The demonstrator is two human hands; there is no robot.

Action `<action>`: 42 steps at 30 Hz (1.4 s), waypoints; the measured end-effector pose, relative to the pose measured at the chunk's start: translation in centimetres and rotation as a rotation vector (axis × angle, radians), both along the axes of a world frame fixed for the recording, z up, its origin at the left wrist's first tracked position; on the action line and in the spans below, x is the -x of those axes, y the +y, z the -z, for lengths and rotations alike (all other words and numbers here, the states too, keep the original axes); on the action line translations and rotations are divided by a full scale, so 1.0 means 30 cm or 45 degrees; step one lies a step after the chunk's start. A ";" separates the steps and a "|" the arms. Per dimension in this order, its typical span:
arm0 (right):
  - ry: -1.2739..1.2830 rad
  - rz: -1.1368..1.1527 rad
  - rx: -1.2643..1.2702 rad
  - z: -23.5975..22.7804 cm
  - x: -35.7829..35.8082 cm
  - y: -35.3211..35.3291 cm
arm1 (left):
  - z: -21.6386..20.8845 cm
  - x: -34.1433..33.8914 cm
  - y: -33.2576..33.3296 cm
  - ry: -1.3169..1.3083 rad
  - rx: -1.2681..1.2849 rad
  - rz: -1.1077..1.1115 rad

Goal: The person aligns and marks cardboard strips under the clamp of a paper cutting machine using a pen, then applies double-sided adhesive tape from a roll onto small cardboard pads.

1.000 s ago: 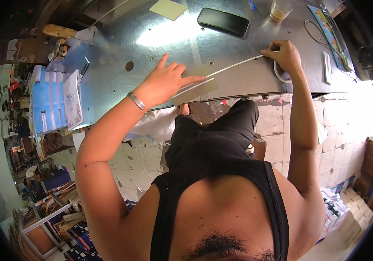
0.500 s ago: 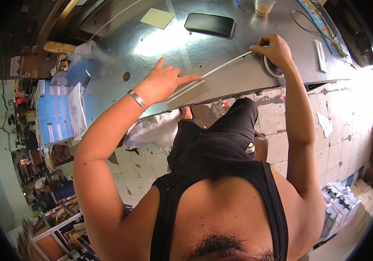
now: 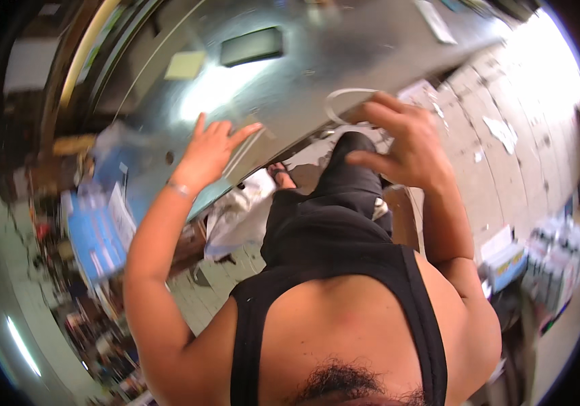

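Observation:
My left hand (image 3: 210,150) rests on the metal tabletop with its fingers spread. Its index finger reaches over a small beige card (image 3: 260,147) at the near edge. A narrow white strip (image 3: 243,153) lies along that card. My right hand (image 3: 403,142), smeared by motion, is raised at the table's near edge, thumb and fingers apart, nothing visible between them. Beside its fingertips a thin white ring (image 3: 330,106), perhaps a tape roll, lies at the table edge, partly hidden by the fingers.
A dark phone (image 3: 252,47) and a pale yellow card (image 3: 185,65) lie farther back on the metal table (image 3: 290,88). Blue-and-white stacked packs (image 3: 97,230) stand at the left. A white sack (image 3: 242,216) sits below the edge, and a white bar-shaped object (image 3: 435,21) lies far right.
My right hand has let go of the white strip's end and moved toward me, its fingers opening. The strip no longer stretches between my hands. The view has turned, shifting the table leftward.

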State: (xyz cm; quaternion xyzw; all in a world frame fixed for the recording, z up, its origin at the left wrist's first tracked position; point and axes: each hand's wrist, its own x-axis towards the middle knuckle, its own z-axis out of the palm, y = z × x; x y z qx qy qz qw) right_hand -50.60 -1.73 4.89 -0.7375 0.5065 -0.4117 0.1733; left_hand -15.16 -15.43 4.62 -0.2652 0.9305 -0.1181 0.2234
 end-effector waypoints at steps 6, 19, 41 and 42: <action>0.317 0.131 -0.327 0.016 0.000 0.176 | -0.064 0.339 0.220 1.123 -0.574 0.012; -0.395 0.113 -0.350 0.114 0.017 0.354 | 0.068 0.585 0.359 1.185 -1.041 0.052; -0.469 0.308 -0.207 0.146 0.123 0.331 | 0.079 0.601 0.367 1.421 -1.290 -0.165; -0.421 0.325 -0.173 0.140 0.122 0.317 | 0.081 0.600 0.367 1.437 -1.279 -0.174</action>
